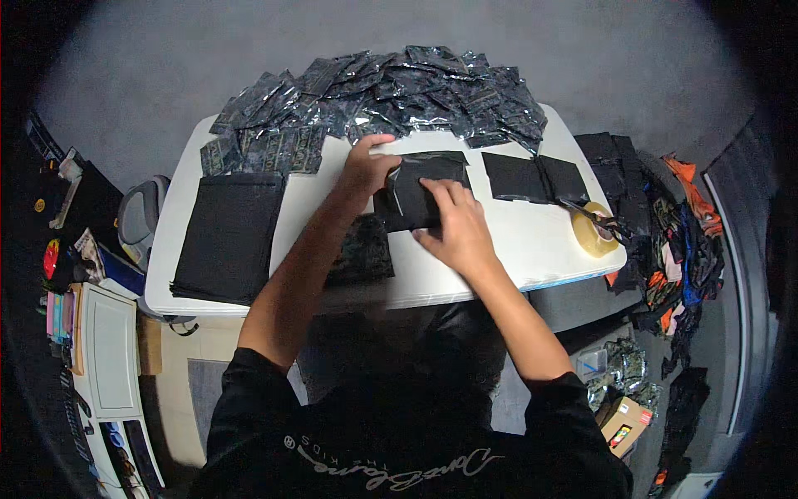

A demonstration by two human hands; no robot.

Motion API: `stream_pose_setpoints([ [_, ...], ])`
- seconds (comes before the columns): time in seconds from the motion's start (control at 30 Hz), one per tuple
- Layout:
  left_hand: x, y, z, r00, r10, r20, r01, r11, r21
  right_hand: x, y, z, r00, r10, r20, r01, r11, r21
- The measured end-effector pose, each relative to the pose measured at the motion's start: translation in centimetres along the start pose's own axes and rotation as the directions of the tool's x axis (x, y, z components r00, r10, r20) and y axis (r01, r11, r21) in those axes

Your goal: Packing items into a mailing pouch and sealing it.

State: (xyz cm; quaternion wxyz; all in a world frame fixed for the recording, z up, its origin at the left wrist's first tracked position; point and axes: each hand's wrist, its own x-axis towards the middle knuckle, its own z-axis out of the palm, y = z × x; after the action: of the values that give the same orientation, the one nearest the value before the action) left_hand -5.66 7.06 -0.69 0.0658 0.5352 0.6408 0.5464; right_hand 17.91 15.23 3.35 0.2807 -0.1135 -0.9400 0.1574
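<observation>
A flat black packet (409, 214) lies at the middle of the white table, with a shiny, lifted fold along its left side. My left hand (366, 173) grips that packet at its upper left edge, thumb on top and index finger stretched out beyond it; its other fingers are mostly hidden. My right hand (459, 229) rests on the packet's right part, its fingers apart and pressing lightly on the surface. Close to my left forearm, partly covered by it, lies a black patterned piece (366, 251) in what looks like clear film.
A big heap of shiny dark packets (399, 91) covers the far side of the white table (515, 241). Left lies a stack of black sheets (229, 237). At right are two black flat pieces (511, 176), black scissors (611, 223) and a tape roll (592, 241).
</observation>
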Motion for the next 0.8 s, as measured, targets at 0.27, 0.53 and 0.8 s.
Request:
stream_pose_setpoints([
  [0.27,0.1,4.2,-0.3,0.963,-0.269,-0.001,0.268,0.962,-0.043,1.2,2.7,1.1,0.974,-0.059,-0.219,0.058,0.998,-0.009],
  [0.53,-5.8,4.2,-3.9,0.950,-0.298,0.093,0.252,0.908,0.336,4.2,7.7,-0.6,0.958,0.210,-0.196,-0.155,0.953,0.261],
  [0.8,-5.8,6.3,-5.9,0.758,-0.556,0.340,0.291,0.755,0.587,5.3,8.7,-0.4,0.936,0.335,-0.110,-0.271,0.882,0.385],
])
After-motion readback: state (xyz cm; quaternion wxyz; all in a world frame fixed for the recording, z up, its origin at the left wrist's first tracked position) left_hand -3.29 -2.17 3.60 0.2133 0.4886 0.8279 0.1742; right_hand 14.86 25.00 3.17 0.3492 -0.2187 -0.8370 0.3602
